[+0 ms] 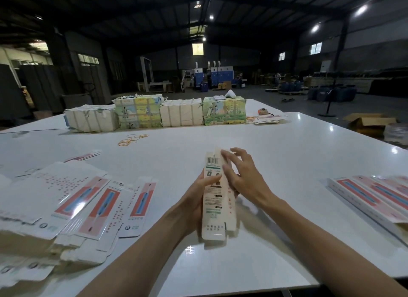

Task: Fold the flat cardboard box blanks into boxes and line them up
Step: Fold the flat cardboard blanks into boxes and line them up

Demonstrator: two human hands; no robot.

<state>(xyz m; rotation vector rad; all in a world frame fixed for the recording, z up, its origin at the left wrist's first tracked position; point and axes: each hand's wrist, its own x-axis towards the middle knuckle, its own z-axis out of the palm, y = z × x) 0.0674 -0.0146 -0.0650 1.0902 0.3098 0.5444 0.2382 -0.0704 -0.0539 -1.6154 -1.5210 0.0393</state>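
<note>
left hand (196, 195) grips the half-folded box (212, 217) above the table (287, 164); right hand (245, 179) touches its side, fingers loosely spread.

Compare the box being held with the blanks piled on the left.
The held box is opened into a tube, gripped by the left hand and touched by the right hand; the piled blanks lie flat on the table. The held box shows its barcode side; the piled blanks show red-and-blue panels. Both are long, white printed cardboard.
</note>
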